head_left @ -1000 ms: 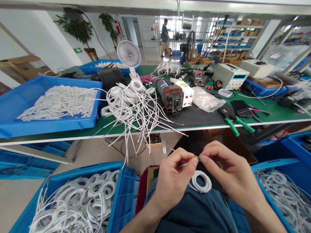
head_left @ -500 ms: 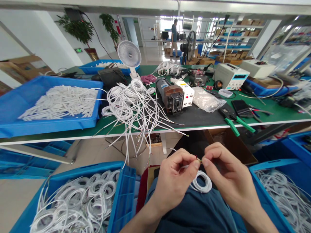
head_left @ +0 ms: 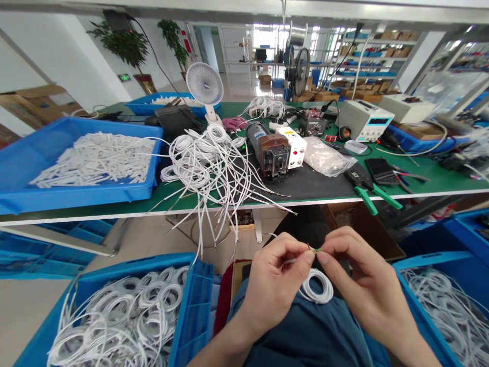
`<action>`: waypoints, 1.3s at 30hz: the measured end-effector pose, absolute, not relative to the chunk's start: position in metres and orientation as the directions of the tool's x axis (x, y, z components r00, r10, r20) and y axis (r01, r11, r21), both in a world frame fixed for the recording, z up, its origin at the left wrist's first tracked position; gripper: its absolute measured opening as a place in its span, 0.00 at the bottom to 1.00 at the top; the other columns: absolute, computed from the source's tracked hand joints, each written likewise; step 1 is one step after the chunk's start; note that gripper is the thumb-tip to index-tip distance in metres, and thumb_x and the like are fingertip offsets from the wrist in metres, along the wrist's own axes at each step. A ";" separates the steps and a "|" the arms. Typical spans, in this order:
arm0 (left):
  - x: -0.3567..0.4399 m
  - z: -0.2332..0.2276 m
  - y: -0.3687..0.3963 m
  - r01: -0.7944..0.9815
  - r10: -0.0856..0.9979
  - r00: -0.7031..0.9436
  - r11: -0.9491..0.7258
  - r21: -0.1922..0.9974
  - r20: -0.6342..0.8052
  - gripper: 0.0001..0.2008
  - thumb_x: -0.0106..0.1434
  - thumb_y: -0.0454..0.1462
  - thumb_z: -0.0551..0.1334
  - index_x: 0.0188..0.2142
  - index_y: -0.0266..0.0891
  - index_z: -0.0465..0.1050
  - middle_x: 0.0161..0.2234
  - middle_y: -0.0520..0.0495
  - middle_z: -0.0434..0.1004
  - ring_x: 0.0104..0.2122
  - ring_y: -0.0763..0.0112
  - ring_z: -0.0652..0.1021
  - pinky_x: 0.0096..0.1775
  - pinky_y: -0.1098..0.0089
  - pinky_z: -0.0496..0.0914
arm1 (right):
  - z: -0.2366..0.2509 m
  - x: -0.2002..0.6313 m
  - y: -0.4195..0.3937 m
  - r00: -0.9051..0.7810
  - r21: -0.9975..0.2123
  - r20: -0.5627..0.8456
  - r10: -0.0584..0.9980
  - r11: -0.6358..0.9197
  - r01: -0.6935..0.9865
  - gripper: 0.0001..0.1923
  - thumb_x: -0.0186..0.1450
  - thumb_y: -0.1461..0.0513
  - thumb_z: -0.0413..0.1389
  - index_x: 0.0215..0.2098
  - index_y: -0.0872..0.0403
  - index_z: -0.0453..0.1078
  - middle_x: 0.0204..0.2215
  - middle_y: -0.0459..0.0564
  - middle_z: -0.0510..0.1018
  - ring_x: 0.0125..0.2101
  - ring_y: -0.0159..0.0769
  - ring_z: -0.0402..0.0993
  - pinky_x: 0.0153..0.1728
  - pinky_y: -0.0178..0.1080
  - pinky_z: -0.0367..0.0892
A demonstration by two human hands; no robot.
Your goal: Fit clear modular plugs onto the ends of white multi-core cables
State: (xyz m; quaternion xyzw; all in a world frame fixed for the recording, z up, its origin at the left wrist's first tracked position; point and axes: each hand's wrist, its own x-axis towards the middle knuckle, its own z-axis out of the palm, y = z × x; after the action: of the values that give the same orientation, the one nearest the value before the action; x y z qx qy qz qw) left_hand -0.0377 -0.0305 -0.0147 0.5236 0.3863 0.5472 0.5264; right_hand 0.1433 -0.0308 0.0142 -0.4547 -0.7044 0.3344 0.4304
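Nothing readable here: the power supply display glows blue (digits too blurry), green wall sign is illegible.

left hand | right hand | pinching wire ends | white cable coil hanging

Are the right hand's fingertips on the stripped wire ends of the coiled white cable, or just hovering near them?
Touching. The head view shows the right hand pinching the wire ends opposite the left hand; the coiled white cable hangs below.

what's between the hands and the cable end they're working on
Nothing visible. The left hand and right hand both pinch the stripped cable end directly at their fingertips; its white coil hangs below, over the lap.
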 end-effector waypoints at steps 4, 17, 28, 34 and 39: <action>-0.039 -0.014 -0.029 -0.154 0.977 0.154 -0.126 0.980 0.150 0.08 0.75 0.37 0.67 0.37 0.37 0.79 0.35 0.49 0.74 0.34 0.70 0.73 0.35 0.70 0.66 | 0.021 0.148 -0.030 -0.276 -0.786 0.330 0.903 0.424 0.449 0.06 0.77 0.64 0.59 0.41 0.47 0.73 0.39 0.45 0.73 0.34 0.34 0.70 0.32 0.38 0.64; -0.045 -0.013 -0.027 -0.015 0.966 0.228 -0.119 0.993 0.119 0.07 0.73 0.37 0.67 0.36 0.37 0.78 0.35 0.49 0.74 0.32 0.72 0.71 0.33 0.70 0.64 | 0.022 0.162 -0.018 -0.413 -0.886 0.148 0.899 0.305 0.348 0.07 0.79 0.60 0.58 0.40 0.48 0.73 0.37 0.45 0.75 0.36 0.35 0.71 0.35 0.38 0.66; -0.042 -0.011 -0.030 0.092 0.959 0.208 -0.215 0.972 0.193 0.07 0.74 0.36 0.66 0.37 0.38 0.79 0.34 0.51 0.72 0.30 0.74 0.70 0.30 0.71 0.62 | 0.028 0.156 -0.013 -0.367 -0.889 0.196 0.909 0.323 0.325 0.08 0.77 0.61 0.60 0.38 0.48 0.75 0.36 0.44 0.76 0.36 0.34 0.72 0.36 0.37 0.66; -0.039 -0.012 -0.030 0.106 0.957 0.184 -0.247 0.963 0.226 0.08 0.76 0.36 0.64 0.38 0.39 0.79 0.34 0.51 0.73 0.32 0.73 0.71 0.32 0.71 0.63 | 0.016 0.156 -0.020 -0.225 -0.943 0.114 0.968 0.177 0.281 0.09 0.77 0.56 0.62 0.37 0.49 0.76 0.34 0.43 0.74 0.33 0.32 0.70 0.33 0.35 0.65; -0.038 -0.012 -0.032 0.065 0.957 0.180 -0.241 0.968 0.227 0.08 0.77 0.37 0.64 0.39 0.39 0.79 0.35 0.50 0.73 0.32 0.72 0.71 0.33 0.70 0.64 | 0.012 0.152 -0.022 -0.214 -0.972 0.049 0.976 0.096 0.212 0.11 0.76 0.54 0.62 0.37 0.50 0.75 0.31 0.42 0.71 0.30 0.31 0.67 0.30 0.34 0.63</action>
State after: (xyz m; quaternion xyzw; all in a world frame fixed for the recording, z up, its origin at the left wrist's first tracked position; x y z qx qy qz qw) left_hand -0.0377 -0.0322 -0.0125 0.6179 0.4134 0.4888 0.4565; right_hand 0.1523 -0.0221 0.0120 -0.4790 -0.6201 0.4718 0.4043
